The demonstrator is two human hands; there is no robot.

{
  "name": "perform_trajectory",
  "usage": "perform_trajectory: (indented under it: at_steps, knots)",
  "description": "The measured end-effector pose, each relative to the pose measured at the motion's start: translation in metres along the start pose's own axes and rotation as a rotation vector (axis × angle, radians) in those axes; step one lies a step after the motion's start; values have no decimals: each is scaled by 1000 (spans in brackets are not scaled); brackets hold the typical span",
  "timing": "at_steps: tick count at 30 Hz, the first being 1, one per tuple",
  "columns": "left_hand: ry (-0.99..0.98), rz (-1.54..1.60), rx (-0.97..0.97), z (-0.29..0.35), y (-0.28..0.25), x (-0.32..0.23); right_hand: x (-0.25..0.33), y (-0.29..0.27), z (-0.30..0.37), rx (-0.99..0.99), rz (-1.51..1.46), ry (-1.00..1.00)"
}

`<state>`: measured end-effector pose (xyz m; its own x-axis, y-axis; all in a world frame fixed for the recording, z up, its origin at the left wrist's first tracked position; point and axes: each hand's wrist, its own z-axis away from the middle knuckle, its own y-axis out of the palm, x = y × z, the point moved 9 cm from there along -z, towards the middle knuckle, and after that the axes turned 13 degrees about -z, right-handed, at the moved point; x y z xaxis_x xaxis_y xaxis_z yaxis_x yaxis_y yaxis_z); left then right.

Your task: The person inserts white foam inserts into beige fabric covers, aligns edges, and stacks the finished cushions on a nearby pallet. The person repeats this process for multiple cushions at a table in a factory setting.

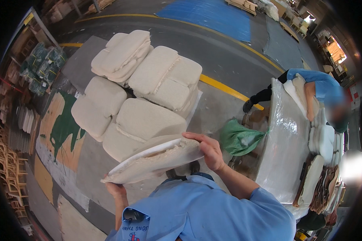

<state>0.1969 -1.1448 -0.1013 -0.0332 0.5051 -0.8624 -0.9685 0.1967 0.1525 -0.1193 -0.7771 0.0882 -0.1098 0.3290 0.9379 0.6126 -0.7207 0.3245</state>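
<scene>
The right hand point(211, 152) curls its fingers point(195, 137) over the upper edge of one beige cushion point(157, 160); the left hand point(116, 188) grips its lower corner. The cushion is flat, tilted, with a white seam edge, held above the floor. Six matching cushions point(149, 92) are stacked behind it.

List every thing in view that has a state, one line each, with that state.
Cushion: held up flat, one end open with white foam showing.
Left hand: closed on the cushion's lower left corner.
Right hand: closed on the cushion's right end.
Stacked cushions: piled on the floor, untouched.
Green bag: crumpled, lying beside the table.
Plastic-wrapped table: covered in clear film, another person leaning over it.
</scene>
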Motion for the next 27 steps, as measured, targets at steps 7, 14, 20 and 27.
perform_trajectory:
  at_steps: [7,14,20,27]
  knots:
    - [-23,-1,81,-23,-14,-14,-20,27,5,-195,95,26]
    - [12,-233,64,-24,-38,-13,-111,-4,-10,-504,140,256]
    - [56,-441,107,-32,-26,-28,-139,9,-121,-372,522,307]
    - [-470,-520,402,-25,15,63,-152,-31,-180,-460,591,39]
